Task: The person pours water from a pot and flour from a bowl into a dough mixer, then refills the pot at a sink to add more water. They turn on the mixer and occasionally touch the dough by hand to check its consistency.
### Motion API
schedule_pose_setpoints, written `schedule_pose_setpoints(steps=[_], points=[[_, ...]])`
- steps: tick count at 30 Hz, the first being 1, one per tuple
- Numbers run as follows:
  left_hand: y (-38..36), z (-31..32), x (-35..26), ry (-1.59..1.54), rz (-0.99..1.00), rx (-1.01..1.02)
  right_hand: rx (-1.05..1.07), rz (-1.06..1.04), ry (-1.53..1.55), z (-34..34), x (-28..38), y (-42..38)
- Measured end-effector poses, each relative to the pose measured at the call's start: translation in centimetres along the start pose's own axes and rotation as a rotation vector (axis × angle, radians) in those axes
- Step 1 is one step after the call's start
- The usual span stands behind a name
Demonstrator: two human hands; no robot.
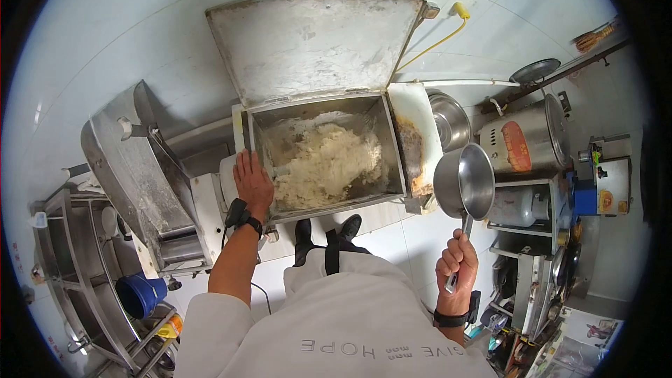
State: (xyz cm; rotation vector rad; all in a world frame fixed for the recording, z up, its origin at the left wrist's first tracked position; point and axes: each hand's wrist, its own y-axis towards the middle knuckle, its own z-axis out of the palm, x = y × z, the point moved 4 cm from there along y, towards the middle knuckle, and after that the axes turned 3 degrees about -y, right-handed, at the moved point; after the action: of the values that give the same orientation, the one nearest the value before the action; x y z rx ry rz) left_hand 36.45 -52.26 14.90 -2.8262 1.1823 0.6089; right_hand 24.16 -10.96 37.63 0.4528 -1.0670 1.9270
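Note:
My right hand (458, 266) is wrapped round the handle of a steel dipper (465, 182), held up to the right of a dough mixer. The bowl of the dipper faces up, and I see bare grey metal inside it. My left hand (253, 180) rests flat on the left rim of the mixer trough (329, 208), fingers stretched out and holding nothing. Inside the trough lies a pale, crumbly mass of flour dough (329, 161), with loose flour along the back wall. The mixer's metal lid (315, 45) stands raised against the tiled wall.
To the left is a steel dough-rolling machine (143, 168), with a metal rack (77, 259) and a blue bucket (140, 294) beyond it. A steel basin (448, 120), a large steel pot (518, 141) and crowded shelves stand on the right. A yellow cord (437, 43) hangs from a wall socket.

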Motion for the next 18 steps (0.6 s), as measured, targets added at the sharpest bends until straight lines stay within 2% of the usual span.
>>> schedule_pose_setpoints(steps=[18], points=[[-0.12,-0.25,-0.2,-0.003,0.02,-0.037,-0.008,0.013,-0.012,-0.04,-0.26,0.06]])
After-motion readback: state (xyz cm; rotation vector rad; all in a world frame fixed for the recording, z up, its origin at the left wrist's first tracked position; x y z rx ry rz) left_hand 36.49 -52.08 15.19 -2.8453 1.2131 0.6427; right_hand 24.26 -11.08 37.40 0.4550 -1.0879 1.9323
